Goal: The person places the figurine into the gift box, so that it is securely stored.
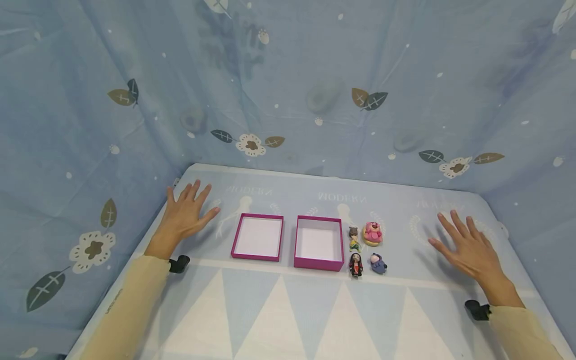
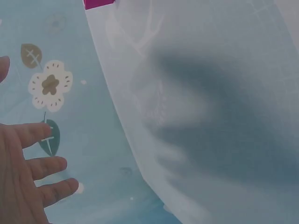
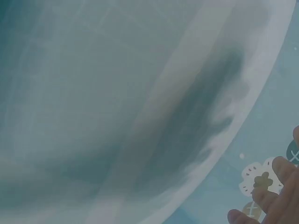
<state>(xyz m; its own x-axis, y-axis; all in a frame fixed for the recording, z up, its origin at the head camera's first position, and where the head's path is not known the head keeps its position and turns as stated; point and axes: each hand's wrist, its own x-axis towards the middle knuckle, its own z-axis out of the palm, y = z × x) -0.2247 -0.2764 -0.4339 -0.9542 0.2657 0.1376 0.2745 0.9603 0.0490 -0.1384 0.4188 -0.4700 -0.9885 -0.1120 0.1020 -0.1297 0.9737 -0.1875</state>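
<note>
My left hand (image 1: 183, 215) is spread with straight fingers over the table's left side, holding nothing. On the far right my right hand (image 1: 470, 247) is likewise spread and holds nothing. Between them lie a shallow magenta-edged box lid (image 1: 258, 237), white inside, and a deeper magenta box (image 1: 319, 243), also white inside. Right of the box are small figurines: a grey-haired one in yellow and green (image 1: 354, 239), a pink bear on a yellow base (image 1: 372, 233), a black-haired one in dark clothes (image 1: 356, 265) and a blue-grey one (image 1: 378, 263). Both wrist views show spread fingers above the cloth.
The table (image 1: 288, 320) wears a pale blue and white cloth with triangles and lettering. Blue patterned curtains (image 1: 288, 90) stand behind it and at both sides. Black wrist devices (image 1: 179, 264) sit on both forearms, beside cream sleeves.
</note>
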